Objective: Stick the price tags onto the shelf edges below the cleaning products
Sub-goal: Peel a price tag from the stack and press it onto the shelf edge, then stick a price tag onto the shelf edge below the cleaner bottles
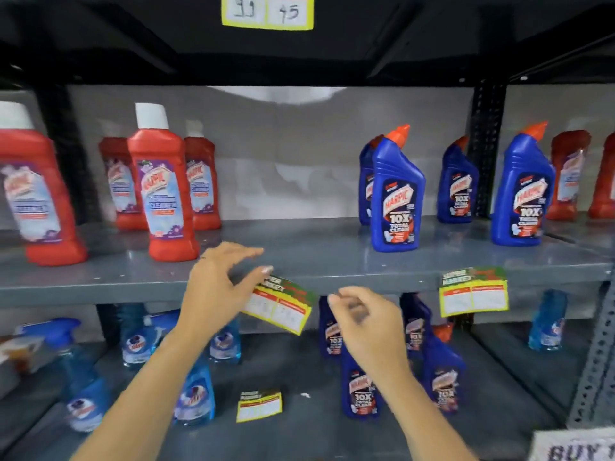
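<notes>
My left hand (219, 287) pinches the upper left corner of a yellow-edged price tag (279, 309), which hangs tilted in front of the grey shelf edge (100, 289). My right hand (362, 322) hovers just right of the tag, fingers curled loosely and holding nothing. A second price tag (474, 292) is stuck on the shelf edge below the blue toilet cleaner bottles (396, 191). Red cleaner bottles (163, 188) stand on the shelf at the left. A third price tag (259, 405) lies flat on the lower shelf.
Blue spray bottles (196, 390) and more dark blue bottles (361, 387) fill the lower shelf. A handwritten tag (268, 11) hangs from the shelf above. A perforated metal upright (595, 361) runs down the right side. A white sign (575, 447) shows at bottom right.
</notes>
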{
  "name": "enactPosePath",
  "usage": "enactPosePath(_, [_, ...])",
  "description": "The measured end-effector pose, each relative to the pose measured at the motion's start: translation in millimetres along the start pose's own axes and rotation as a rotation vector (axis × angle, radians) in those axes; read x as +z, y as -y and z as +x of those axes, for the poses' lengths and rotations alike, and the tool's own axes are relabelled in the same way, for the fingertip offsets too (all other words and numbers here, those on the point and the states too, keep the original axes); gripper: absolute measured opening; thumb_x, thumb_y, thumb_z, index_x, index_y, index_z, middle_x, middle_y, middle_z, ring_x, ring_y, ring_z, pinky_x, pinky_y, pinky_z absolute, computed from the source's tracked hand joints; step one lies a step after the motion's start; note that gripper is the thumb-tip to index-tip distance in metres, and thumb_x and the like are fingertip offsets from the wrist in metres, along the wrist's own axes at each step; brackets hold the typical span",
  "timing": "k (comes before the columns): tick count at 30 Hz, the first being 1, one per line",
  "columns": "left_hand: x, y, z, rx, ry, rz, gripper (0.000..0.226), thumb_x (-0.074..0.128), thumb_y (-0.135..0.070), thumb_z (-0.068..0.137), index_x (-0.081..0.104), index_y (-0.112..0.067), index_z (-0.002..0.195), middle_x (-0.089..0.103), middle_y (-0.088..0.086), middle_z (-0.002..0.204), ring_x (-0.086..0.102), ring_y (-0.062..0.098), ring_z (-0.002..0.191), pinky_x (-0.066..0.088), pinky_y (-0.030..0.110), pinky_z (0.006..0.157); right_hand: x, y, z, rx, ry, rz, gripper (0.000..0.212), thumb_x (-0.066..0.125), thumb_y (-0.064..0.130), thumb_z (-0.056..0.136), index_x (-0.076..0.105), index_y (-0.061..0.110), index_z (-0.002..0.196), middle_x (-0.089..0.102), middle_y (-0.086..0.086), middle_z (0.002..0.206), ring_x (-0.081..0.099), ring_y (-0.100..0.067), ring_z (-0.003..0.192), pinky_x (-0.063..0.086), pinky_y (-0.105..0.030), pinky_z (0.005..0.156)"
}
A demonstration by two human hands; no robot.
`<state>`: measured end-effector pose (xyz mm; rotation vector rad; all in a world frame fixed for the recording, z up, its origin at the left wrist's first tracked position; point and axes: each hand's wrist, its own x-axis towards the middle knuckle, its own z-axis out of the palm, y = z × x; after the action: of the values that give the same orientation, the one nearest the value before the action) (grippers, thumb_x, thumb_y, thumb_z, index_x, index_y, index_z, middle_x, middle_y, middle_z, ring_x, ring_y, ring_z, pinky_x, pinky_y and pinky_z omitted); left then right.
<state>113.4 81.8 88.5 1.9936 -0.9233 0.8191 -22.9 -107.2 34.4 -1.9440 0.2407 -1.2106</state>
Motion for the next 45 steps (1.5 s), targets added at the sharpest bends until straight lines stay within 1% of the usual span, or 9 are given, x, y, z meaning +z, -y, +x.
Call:
enactPosePath(3, [-6, 16, -1, 0.058, 0.091, -0.015, 0.023, 0.065, -0.046, 0.078, 0.078, -0.028, 0.084, 0.070, -0.012, 0.084, 0.062, 0.017, 0.083, 0.049, 0.043, 0.079, 36, 12, 0, 0.058, 0.120, 0.028, 0.017, 0.071, 0.034, 0.081, 0.072, 0.018, 0.086, 0.072, 0.007, 0.073, 0.065, -0.005, 0.065, 0.056, -0.032, 0.058])
enactPosePath(10, [-18, 15, -26, 0.031, -0.064, -0.112, 0.012, 0.071, -0.032, 0.078, 0.074, -0.023, 0.070, 0.060, -0.015, 0.068, 0.057, 0.009, 0.069, 0.047, 0.040, 0.068, 53, 31, -10, 0.039, 0.015, 0.004, 0.011, 0.070, 0.021, 0.083, 0.069, 0.022, 0.071, 0.070, 0.008, 0.066, 0.065, -0.008, 0.065, 0.055, -0.036, 0.064])
enactPosePath(16, [-98, 88, -64, -0.118, -0.246, -0.119, 0.014, 0.072, -0.027, 0.077, 0.068, -0.025, 0.064, 0.060, -0.011, 0.063, 0.054, 0.006, 0.066, 0.044, 0.029, 0.067, 131, 99, -21, -0.292, 0.175, -0.169, 0.014, 0.065, 0.037, 0.080, 0.069, 0.027, 0.071, 0.063, 0.012, 0.077, 0.053, -0.014, 0.081, 0.042, -0.039, 0.072])
enactPosePath(21, [-149, 150, -61, -0.333, -0.362, -0.003, 0.032, 0.076, -0.013, 0.080, 0.060, -0.034, 0.063, 0.060, -0.007, 0.065, 0.058, 0.020, 0.067, 0.047, 0.030, 0.066, 223, 145, -19, -0.423, 0.227, -0.287, 0.015, 0.063, 0.034, 0.082, 0.070, 0.026, 0.071, 0.056, 0.008, 0.082, 0.048, -0.018, 0.087, 0.032, -0.039, 0.078])
enactPosePath(26, [-152, 171, -53, -0.364, -0.344, 0.150, 0.015, 0.075, -0.022, 0.080, 0.070, -0.016, 0.068, 0.060, -0.004, 0.069, 0.061, 0.028, 0.076, 0.047, 0.038, 0.074, 256, 150, -14, -0.430, 0.198, -0.403, 0.018, 0.063, 0.033, 0.082, 0.063, 0.023, 0.067, 0.054, 0.005, 0.078, 0.048, -0.020, 0.081, 0.033, -0.039, 0.076])
enactPosePath(33, [-159, 173, -48, -0.438, -0.397, 0.422, 0.041, 0.074, -0.058, 0.070, 0.061, -0.019, 0.064, 0.063, -0.001, 0.072, 0.060, 0.028, 0.078, 0.037, 0.041, 0.075, 252, 157, -5, -0.374, 0.172, -0.532, 0.027, 0.066, 0.043, 0.071, 0.054, 0.019, 0.074, 0.056, 0.000, 0.085, 0.049, -0.022, 0.084, 0.043, -0.040, 0.075])
enactPosePath(37, [-166, 189, -45, -0.111, -0.242, 0.407, 0.046, 0.076, -0.037, 0.079, 0.067, -0.017, 0.119, 0.067, 0.006, 0.120, 0.060, 0.028, 0.111, 0.044, 0.045, 0.091, 255, 158, 1, -0.297, 0.348, -0.413, 0.042, 0.065, 0.050, 0.072, 0.060, 0.019, 0.099, 0.060, 0.001, 0.098, 0.057, -0.022, 0.089, 0.050, -0.038, 0.073])
enactPosePath(39, [-159, 195, -46, 0.056, -0.130, 0.259, 0.034, 0.068, -0.026, 0.088, 0.069, -0.014, 0.120, 0.068, 0.005, 0.124, 0.062, 0.023, 0.115, 0.046, 0.043, 0.100, 258, 158, -3, -0.268, 0.379, -0.430, 0.047, 0.061, 0.060, 0.075, 0.067, 0.021, 0.100, 0.064, 0.003, 0.097, 0.060, -0.020, 0.087, 0.051, -0.035, 0.069])
enactPosePath(45, [-143, 193, -48, -0.001, -0.262, 0.148, 0.016, 0.067, -0.019, 0.089, 0.076, -0.014, 0.101, 0.075, -0.001, 0.106, 0.066, 0.010, 0.099, 0.045, 0.036, 0.096, 262, 161, -6, -0.243, 0.302, -0.481, 0.041, 0.062, 0.060, 0.078, 0.072, 0.021, 0.089, 0.070, 0.003, 0.082, 0.063, -0.020, 0.076, 0.044, -0.029, 0.058])
